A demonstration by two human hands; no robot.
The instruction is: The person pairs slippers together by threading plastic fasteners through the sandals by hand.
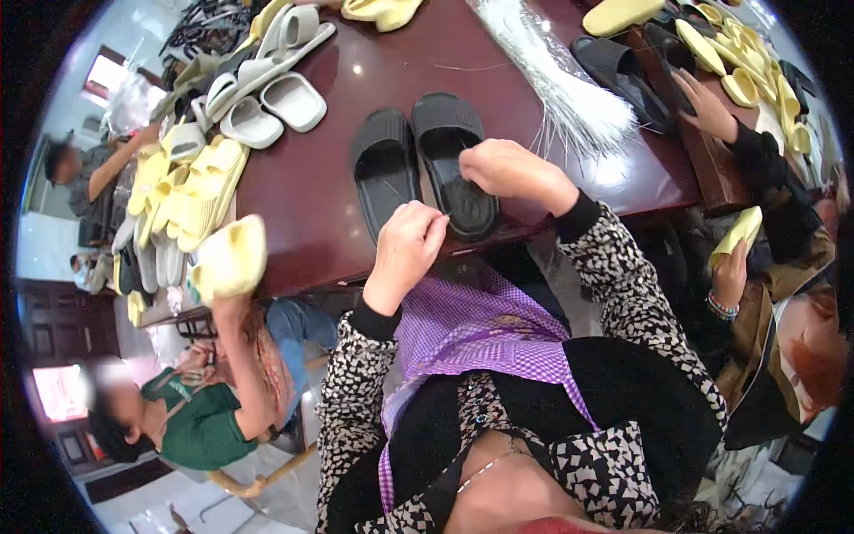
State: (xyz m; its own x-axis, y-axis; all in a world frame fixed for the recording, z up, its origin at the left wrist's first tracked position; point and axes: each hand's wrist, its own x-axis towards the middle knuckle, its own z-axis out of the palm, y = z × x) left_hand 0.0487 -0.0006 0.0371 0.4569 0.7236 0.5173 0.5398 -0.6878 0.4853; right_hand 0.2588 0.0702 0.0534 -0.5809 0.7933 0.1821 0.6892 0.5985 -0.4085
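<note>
Two black slide slippers lie side by side near the table's front edge, the left slipper (384, 169) and the right slipper (449, 120), toes pointing away from me. My left hand (407, 249) is closed in a pinch over the heel end of the left slipper, with a tiny pale tip at its fingertips. Above the right slipper's footbed, my right hand (516, 176) is also closed, thumb and fingers pressed together. Whatever thin thing either hand pinches is too small to name.
A bundle of thin white strands (578, 102) lies on the dark red table (302, 196). Yellow slippers (209, 191) and grey-white slippers (294, 102) are piled at left. On the right, a co-worker's hand (707, 105) reaches by black slippers (623, 80); another person at left lifts a yellow slipper (233, 258).
</note>
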